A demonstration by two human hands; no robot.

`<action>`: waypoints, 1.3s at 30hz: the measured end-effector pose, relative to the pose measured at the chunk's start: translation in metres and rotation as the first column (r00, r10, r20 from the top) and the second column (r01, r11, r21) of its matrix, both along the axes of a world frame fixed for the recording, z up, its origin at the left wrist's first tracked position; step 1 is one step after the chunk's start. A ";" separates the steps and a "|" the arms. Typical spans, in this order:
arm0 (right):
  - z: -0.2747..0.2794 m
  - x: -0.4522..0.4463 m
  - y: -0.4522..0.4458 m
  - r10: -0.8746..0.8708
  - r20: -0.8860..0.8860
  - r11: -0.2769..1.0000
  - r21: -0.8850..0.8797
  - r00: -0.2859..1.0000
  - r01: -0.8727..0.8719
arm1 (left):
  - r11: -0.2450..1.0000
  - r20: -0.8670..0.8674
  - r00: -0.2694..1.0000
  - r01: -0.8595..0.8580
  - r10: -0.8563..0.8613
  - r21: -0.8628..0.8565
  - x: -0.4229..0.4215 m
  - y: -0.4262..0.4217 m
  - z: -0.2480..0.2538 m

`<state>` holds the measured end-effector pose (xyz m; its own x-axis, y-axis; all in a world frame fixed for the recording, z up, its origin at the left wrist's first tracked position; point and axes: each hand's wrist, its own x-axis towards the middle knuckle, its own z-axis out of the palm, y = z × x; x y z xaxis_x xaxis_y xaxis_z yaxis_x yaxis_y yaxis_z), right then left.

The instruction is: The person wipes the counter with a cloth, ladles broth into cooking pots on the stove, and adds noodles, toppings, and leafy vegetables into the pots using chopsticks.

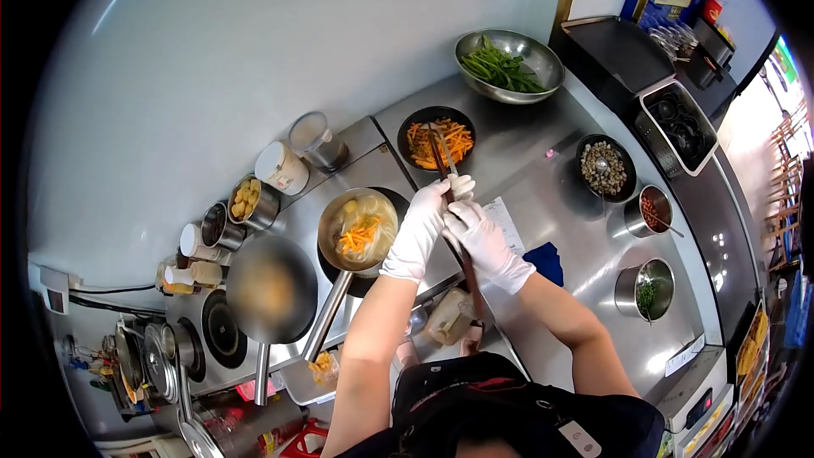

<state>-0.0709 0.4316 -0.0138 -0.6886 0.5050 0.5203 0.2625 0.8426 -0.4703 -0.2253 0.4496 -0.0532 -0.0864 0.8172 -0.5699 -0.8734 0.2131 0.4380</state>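
Note:
My left hand (421, 233), in a white glove, is closed around long dark chopsticks (440, 153). Their tips reach into a black bowl (402, 146) of orange carrot strips (455, 142). Close beside it, my gloved right hand (485, 242) is closed on the lower part of the same chopsticks. Left of my hands, a saucepan (326, 235) holds liquid, pale pieces and a heap of carrot strips (358, 235). A dark frying pan (242, 293) with blurred brownish contents sits farther left.
A steel bowl of green vegetables (500, 66) stands at the back. On the right are a bowl of small brownish pieces (603, 170) and two steel pots. Jars and containers line the wall at left. A blue cloth (544, 264) lies right of my hands.

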 end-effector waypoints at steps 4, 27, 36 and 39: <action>0.006 0.019 0.010 -0.010 -0.262 0.972 -0.228 0.965 -0.052 | 1.000 -0.568 0.823 -0.015 0.002 -0.019 0.015 -0.055 0.045; 0.005 -0.090 -0.102 0.028 -0.248 0.829 -0.535 0.968 -0.161 | 0.930 -0.813 -0.479 -0.312 -0.329 -0.193 -0.086 -0.421 -0.011; 0.045 -0.079 -0.163 -0.032 -0.146 0.822 -0.567 0.989 -0.057 | 0.967 -0.896 -0.405 -0.241 -0.181 -0.087 -0.095 -0.431 -0.006; 0.053 -0.075 -0.153 -0.085 -0.212 0.882 -0.470 0.973 -0.025 | 0.966 -0.925 -0.356 -0.255 -0.131 -0.038 -0.102 -0.452 -0.001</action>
<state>-0.1463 0.2787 0.0394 -0.5648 0.7451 0.3546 0.1273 0.5032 -0.8547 -0.3276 -0.0028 -0.0544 -0.6901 0.6740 0.2637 0.6502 0.4173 0.6349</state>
